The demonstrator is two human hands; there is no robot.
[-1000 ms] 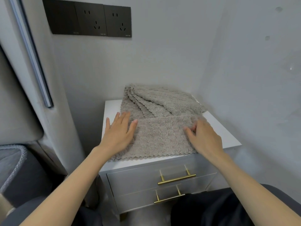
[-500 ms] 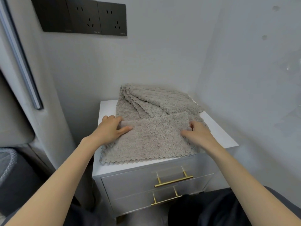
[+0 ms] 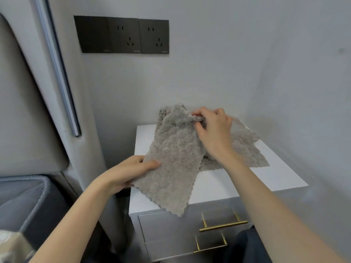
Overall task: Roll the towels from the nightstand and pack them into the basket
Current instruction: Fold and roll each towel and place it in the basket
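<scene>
View: head.
Left hand (image 3: pixel 131 171): gripped the held towel (image 3: pixel 174 164) at its 8 o'clock edge, thumb on top.
Right hand (image 3: pixel 214 130): pinched its 12 o'clock corner.
Held towel: hung slantwise over the desk (image 3: pixel 247 179), tail past the 6 o'clock edge.
Other towels (image 3: pixel 245 149): flat at the desk's 1 o'clock.
Risk: the limp cloth could sag, drag the pile or slip a pinch. Rolled in the air, it would likely come out loose.
Material: taupe plush, nubbly, scalloped hems.
Desk: white, smooth, square-cornered; brass pulls (image 3: pixel 223 225).

Grey-beige scalloped-texture towel (image 3: pixel 171 164), white-topped nightstand (image 3: pixel 252 179) with gold handles (image 3: pixel 223 225), black sockets (image 3: pixel 123 35)
</scene>
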